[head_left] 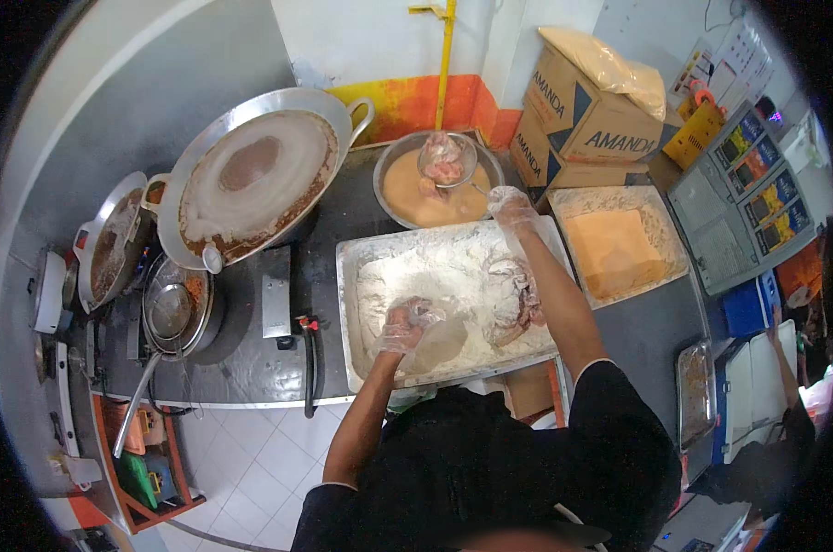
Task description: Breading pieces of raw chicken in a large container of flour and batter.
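My right hand [511, 207], in a clear plastic glove, grips the handle of a wire-mesh strainer [448, 160]. Pieces of raw meat [442, 153] lie in the strainer, above a round metal bowl [382, 200] of orange-tan liquid [416, 186]. My left hand [406, 328], gloved too, rests in white flour [416, 276] at the left part of a rectangular metal tray [347, 303]; whether its fingers hold anything is unclear. Flour-coated meat [516, 303] lies at the right side of this tray, below my right forearm.
A large two-handled pan of foamy oil [251, 165] and a pot with strainers [175, 310] stand left. A tray of orange powder [616, 248] is at right, before stacked cardboard boxes [575, 124]. Another person's arm [785, 359] shows at far right, by a white cooler lid.
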`<act>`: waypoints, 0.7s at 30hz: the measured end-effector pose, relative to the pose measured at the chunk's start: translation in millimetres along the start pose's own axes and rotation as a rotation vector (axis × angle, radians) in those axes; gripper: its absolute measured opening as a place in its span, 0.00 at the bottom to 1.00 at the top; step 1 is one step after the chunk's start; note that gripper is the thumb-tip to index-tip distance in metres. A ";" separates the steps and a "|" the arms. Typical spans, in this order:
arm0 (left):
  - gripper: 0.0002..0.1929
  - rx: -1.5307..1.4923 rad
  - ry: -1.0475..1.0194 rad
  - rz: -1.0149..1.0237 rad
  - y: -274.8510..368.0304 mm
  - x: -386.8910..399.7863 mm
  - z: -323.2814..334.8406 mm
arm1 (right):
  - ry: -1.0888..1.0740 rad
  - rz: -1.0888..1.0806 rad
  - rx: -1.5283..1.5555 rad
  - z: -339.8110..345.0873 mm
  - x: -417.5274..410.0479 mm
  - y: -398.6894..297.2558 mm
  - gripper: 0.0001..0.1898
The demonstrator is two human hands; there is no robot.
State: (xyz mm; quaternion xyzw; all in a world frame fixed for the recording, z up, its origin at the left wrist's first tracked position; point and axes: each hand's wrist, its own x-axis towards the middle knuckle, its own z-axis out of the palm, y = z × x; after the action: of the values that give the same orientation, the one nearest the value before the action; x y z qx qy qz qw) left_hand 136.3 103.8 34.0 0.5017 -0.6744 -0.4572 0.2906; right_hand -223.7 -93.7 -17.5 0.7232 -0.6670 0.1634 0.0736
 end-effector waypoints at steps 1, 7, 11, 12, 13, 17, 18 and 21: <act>0.17 -0.010 -0.036 0.036 7.2 7.7 8.6 | 0.016 0.036 -0.034 5.0 -10.0 33.1 0.18; 0.19 -0.007 -0.024 0.087 -4.0 0.3 3.5 | -0.037 -0.121 -0.329 -26.8 -27.3 -17.6 0.18; 0.19 -0.012 0.002 0.147 -11.0 2.9 5.2 | 0.048 -0.041 0.025 -78.5 -31.9 -40.1 0.16; 0.19 -0.004 -0.003 0.140 -8.6 3.1 6.1 | 0.071 -0.021 0.112 -85.9 -33.4 -40.2 0.16; 0.19 -0.010 -0.022 0.153 -4.1 5.0 11.2 | 0.075 -0.003 0.097 -81.5 -38.5 -23.5 0.16; 0.17 0.010 -0.058 0.185 12.8 8.1 17.1 | 0.008 0.173 0.154 -75.9 -37.2 12.7 0.15; 0.16 0.073 -0.062 0.212 15.4 8.0 16.0 | -0.053 0.109 0.166 -75.4 -37.2 13.8 0.15; 0.16 0.104 0.026 0.209 0.7 -2.3 -0.8 | -0.027 -0.003 0.123 -128.8 -9.2 -54.4 0.15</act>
State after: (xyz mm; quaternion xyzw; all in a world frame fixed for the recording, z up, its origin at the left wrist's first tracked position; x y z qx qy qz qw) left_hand 137.5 105.8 35.1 0.4488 -0.7420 -0.3822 0.3192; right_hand -188.2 -37.8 106.0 0.7296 -0.6553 0.1943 0.0202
